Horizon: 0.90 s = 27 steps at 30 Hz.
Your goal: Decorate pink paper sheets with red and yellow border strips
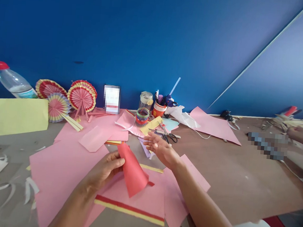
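Note:
A curved sheet of red paper (132,171) is pinched at its upper left edge by my left hand (112,164), thumb on top. Beneath it lies a pink sheet (145,197) with red and yellow strips along its near edge. My right hand (159,149) is stretched out with its fingers apart, holding nothing, to the right of the red paper. Just beyond its fingers are scissors (174,138) with black handles and a yellow paper piece (150,125). Purple paper scraps (145,148) lie beside the fingertips.
Pleated paper fans (81,97) and a tilted plastic bottle (17,82) stand at the back left. A phone (111,99), a jar (145,100) and a red cup of tools (159,109) line the blue wall. Another person's hand (300,135) is at far right.

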Motion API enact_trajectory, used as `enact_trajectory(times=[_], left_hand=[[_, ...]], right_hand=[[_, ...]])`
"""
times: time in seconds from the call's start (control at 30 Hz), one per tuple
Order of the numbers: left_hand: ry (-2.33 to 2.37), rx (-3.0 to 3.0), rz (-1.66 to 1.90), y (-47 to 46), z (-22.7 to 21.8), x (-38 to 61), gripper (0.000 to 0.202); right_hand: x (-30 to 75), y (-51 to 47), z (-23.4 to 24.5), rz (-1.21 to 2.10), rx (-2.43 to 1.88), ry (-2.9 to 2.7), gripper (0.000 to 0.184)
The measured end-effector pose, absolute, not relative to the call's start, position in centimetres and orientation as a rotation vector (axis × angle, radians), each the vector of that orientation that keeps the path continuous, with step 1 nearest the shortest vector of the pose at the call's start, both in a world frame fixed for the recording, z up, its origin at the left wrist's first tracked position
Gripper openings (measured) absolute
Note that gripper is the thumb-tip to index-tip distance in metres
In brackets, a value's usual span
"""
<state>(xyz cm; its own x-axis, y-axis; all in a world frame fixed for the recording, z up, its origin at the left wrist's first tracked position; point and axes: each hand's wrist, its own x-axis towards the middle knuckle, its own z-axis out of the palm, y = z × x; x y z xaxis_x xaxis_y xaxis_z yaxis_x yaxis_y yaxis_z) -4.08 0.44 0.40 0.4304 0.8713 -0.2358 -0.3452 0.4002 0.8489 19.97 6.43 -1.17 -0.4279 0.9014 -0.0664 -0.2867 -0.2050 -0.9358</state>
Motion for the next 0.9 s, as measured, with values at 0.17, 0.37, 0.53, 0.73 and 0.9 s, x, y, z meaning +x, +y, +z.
enact_trajectory(times=[0.17,0.37,0.53,0.73,0.9], left_hand=[[0.562,0.827,0.86,-0.2,0.1,-5.1,0.029],[0.542,0.685,0.894,-0.4,0.3,-4.2,0.029],[0.883,0.721,1.009,1.3,0.0,-4.6,0.021],[1.392,1.211,1.052,1.5,-0.7,-4.7,0.027],[1.567,1.467,0.981,1.0,0.5,-4.3,0.022]], right_hand=[[19.7,5.7,-0.7,1.835,-0.834,-1.274,0.05],[18.9,4.3,1.4,2.05,-0.696,-1.274,0.051],[18.6,4.1,2.2,1.886,-0.909,-1.171,0.037],[18.7,3.4,1.8,1.664,-1.205,-1.218,0.028],[18.7,2.3,1.3,1.547,-1.333,-1.24,0.019]])
